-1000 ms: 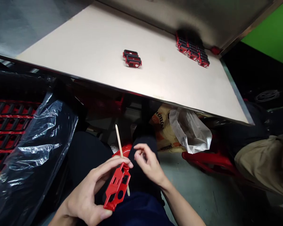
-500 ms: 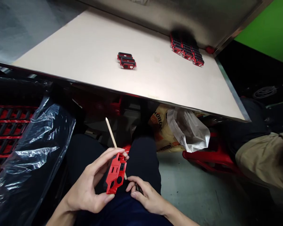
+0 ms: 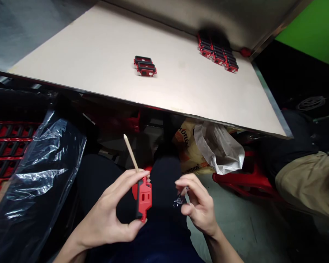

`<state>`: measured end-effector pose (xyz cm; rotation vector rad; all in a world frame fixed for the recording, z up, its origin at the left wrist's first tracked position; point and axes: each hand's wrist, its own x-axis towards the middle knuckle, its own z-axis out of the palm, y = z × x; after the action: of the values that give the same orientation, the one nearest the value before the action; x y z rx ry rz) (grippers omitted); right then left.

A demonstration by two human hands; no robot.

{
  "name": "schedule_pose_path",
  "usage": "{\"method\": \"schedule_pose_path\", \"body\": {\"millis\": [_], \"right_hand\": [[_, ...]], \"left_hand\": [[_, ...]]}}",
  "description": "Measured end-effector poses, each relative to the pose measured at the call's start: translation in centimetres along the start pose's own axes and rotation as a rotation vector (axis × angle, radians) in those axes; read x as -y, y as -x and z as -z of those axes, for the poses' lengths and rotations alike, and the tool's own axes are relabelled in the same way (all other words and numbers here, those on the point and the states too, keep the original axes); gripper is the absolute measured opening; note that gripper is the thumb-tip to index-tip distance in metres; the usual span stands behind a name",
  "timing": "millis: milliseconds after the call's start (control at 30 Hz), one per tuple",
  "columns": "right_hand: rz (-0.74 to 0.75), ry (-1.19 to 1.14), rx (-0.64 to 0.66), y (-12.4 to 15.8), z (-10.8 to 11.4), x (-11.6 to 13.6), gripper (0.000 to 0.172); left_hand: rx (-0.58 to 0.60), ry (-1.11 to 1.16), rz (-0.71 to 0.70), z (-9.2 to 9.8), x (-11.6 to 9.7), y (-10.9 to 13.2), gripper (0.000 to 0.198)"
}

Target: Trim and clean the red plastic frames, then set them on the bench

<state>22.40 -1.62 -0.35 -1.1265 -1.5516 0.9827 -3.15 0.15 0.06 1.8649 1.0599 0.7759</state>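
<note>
The left hand [image 3: 105, 215] is closed round one red plastic part [image 3: 144, 197] with a black edge, holding it upright between thumb and fingers above the person's lap. One pointed wooden stick [image 3: 131, 152] rises from behind that part. The right hand [image 3: 199, 204] pinches narrowly on one small dark metal piece [image 3: 178, 201], too small to identify. Farther out, two red-and-black parts [image 3: 144, 65] lie together on the desk [image 3: 84, 47], well apart from a packed cluster of similar parts [image 3: 218, 54], too crowded to count. Left of the lap are one black plastic bag [image 3: 41, 171] and a red slotted crate [image 3: 8, 146]. Ahead, one white plastic bag [image 3: 219, 149] lies against a yellow printed sack [image 3: 188, 146]. Another person's beige garment [image 3: 307, 182] shows at right.
</note>
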Motion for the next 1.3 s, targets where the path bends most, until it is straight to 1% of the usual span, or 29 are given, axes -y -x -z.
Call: {"method": "schedule_pose_path", "body": {"millis": [100,200,300,367,467,567,733,1100,1300], "right_hand": [[0.114,-0.052,-0.055,0.2,-0.6,1.0,0.044],[0.110,-0.163,-0.062,0.7,-1.5,1.3,0.038],[0.086,-0.201,-0.049,1.1,-2.0,1.5,0.033],[0.086,-0.192,-0.022,1.2,-2.1,1.6,0.031],[0.141,-0.143,0.008,1.1,-2.1,1.8,0.028],[0.204,-0.057,0.023,0.9,-2.1,1.9,0.024],[0.250,0.021,0.039,0.7,-2.1,2.1,0.018],[0.251,0.067,0.081,0.5,-2.0,2.1,0.019],[0.234,0.070,0.074,0.5,-2.0,2.0,0.018]], "left_hand": [[0.030,-0.119,-0.079,-0.1,-0.9,-0.2,0.083],[0.013,-0.185,-0.148,-0.2,-1.8,-0.3,0.077],[-0.010,-0.230,-0.181,-0.3,-2.3,-0.3,0.072],[-0.022,-0.243,-0.196,-0.4,-2.5,-0.2,0.069],[-0.031,-0.271,-0.210,-0.5,-2.7,-0.2,0.067],[-0.036,-0.292,-0.211,-0.6,-2.7,-0.3,0.067],[-0.040,-0.307,-0.197,-0.6,-2.7,-0.2,0.068],[-0.067,-0.335,-0.222,-0.5,-2.7,-0.4,0.064],[-0.084,-0.331,-0.232,-0.6,-2.8,-0.6,0.062]]}}
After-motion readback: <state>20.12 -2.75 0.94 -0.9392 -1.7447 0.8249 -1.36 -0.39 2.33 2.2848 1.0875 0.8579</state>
